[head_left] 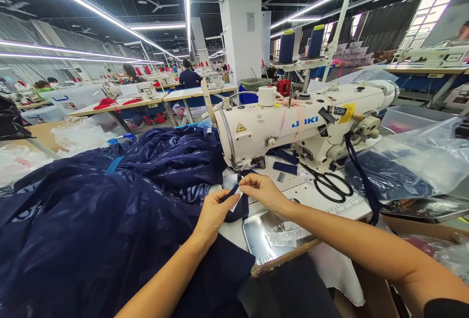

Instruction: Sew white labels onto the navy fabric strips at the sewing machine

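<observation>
My left hand [214, 213] is closed in a pinch on a navy fabric strip [231, 194] with a small white label [236, 202] lying against it. Fingertips of my right hand [264, 192] pinch the upper end of the same label. Both hands are just in front of the needle area of a white sewing machine [252, 132]. Part of the strip hangs down over the machine bed near the metal plate [271, 235]. A large heap of navy fabric [110, 196] spreads to the left of my hands.
Black-handled scissors [331, 186] lie on the bed to the right, near navy fabric scraps [285, 167]. Beyond them sits a clear plastic bag [410, 161]. Two navy thread cones [286, 47] stand behind the machine. Other people work at machines farther back.
</observation>
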Demonstrator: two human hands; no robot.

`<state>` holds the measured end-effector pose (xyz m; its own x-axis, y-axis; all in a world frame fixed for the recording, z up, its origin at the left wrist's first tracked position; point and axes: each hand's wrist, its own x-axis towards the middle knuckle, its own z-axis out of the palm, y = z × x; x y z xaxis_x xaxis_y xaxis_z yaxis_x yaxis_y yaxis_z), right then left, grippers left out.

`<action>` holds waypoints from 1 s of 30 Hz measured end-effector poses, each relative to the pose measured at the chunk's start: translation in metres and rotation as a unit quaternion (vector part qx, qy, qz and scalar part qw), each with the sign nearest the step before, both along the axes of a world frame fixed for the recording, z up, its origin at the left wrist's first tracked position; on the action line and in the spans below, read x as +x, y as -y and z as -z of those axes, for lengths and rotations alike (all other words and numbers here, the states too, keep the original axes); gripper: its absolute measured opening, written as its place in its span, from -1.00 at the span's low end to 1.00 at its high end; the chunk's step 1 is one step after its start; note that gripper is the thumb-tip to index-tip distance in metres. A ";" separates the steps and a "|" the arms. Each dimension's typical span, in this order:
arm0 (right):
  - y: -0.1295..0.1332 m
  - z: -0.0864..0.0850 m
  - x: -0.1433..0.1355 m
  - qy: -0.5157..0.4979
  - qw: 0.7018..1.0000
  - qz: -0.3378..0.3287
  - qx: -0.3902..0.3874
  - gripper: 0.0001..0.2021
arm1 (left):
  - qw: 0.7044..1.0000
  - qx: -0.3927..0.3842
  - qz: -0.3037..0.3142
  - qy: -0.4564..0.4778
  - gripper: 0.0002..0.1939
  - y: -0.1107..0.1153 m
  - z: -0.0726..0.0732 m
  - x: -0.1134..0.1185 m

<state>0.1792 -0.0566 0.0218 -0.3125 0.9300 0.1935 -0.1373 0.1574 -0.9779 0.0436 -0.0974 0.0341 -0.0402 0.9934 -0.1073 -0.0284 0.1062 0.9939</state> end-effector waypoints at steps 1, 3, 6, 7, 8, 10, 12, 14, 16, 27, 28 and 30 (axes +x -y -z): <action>-0.001 0.000 0.001 0.005 1.000 -0.012 -0.004 -0.92 | 1.000 -0.003 0.004 -0.002 -0.79 0.000 0.000 -0.001; -0.002 -0.001 0.002 0.014 0.999 -0.028 -0.010 -0.92 | 1.000 -0.008 0.016 -0.005 -0.79 -0.001 0.000 -0.002; -0.003 -0.001 0.004 0.020 0.999 -0.035 -0.014 -0.90 | 0.999 -0.016 0.037 -0.007 -0.79 -0.002 -0.001 -0.003; -0.004 -0.001 0.004 0.024 0.999 -0.038 -0.012 -0.90 | 0.999 -0.020 0.041 -0.006 -0.78 -0.002 -0.001 -0.003; -0.004 -0.001 0.005 0.029 0.999 -0.043 -0.008 -0.89 | 0.999 -0.021 0.043 -0.004 -0.77 -0.001 -0.002 -0.003; -0.004 -0.002 0.006 0.042 0.998 -0.056 0.001 -0.89 | 0.999 -0.022 0.047 -0.003 -0.77 -0.001 -0.003 -0.004; -0.004 -0.003 0.008 0.054 0.996 -0.070 0.009 -0.88 | 0.998 -0.024 0.052 -0.005 -0.76 0.000 -0.004 -0.004; -0.003 -0.004 0.009 0.062 0.995 -0.078 0.013 -0.88 | 0.998 -0.031 0.053 -0.004 -0.75 0.000 -0.005 -0.004; -0.003 -0.004 0.008 0.067 0.994 -0.082 0.014 -0.89 | 0.998 -0.039 0.054 0.002 -0.74 0.000 -0.005 -0.004; -0.015 -0.009 0.044 0.314 0.929 -0.083 0.176 -0.87 | 0.994 -0.020 0.019 -0.103 -0.64 -0.001 -0.007 -0.018; -0.021 -0.011 0.055 0.403 0.888 -0.041 0.219 -0.85 | 0.986 0.037 -0.005 -0.161 -0.66 -0.002 -0.010 -0.022; -0.034 -0.013 0.076 0.581 0.767 0.053 0.268 -0.82 | 0.916 0.234 -0.059 -0.320 -0.76 -0.008 -0.018 -0.026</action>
